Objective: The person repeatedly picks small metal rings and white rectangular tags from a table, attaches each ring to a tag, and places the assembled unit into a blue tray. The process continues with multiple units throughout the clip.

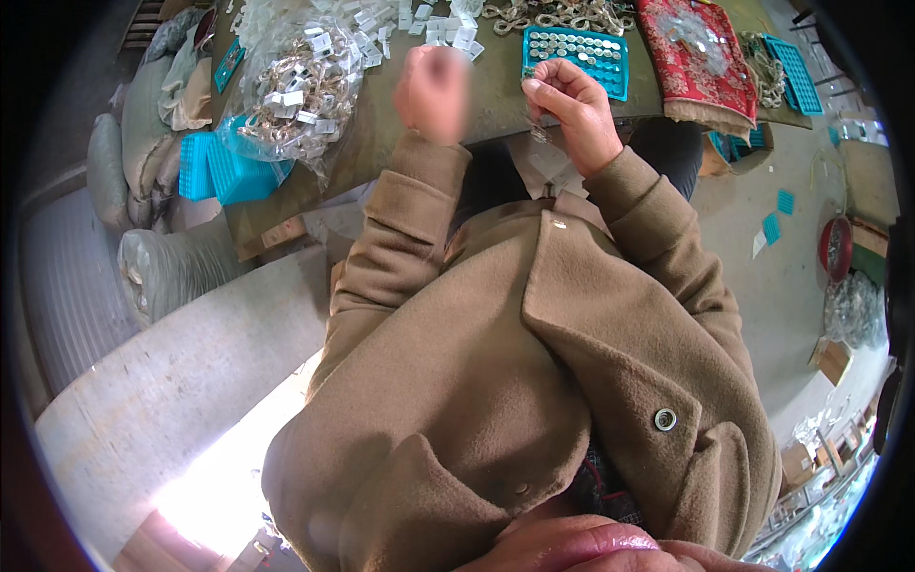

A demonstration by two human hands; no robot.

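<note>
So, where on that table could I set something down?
Bare tabletop shows between the clear bag and the left hand, and between that hand and the blue tray. A narrow strip separates the tray from the red cloth. White pieces and cords crowd the far side.

A small item (528,72), partly greenish and too small to make out, is held up right of the top centre, seen against the lower left edge of a bright blue rectangular tray (605,84). The tray lies flat, round silvery pieces (572,46) filling its upper rows, many lower pockets bare. At the top centre, white boxy plastic pieces (457,34) lie loose, jumbled at various angles
</note>
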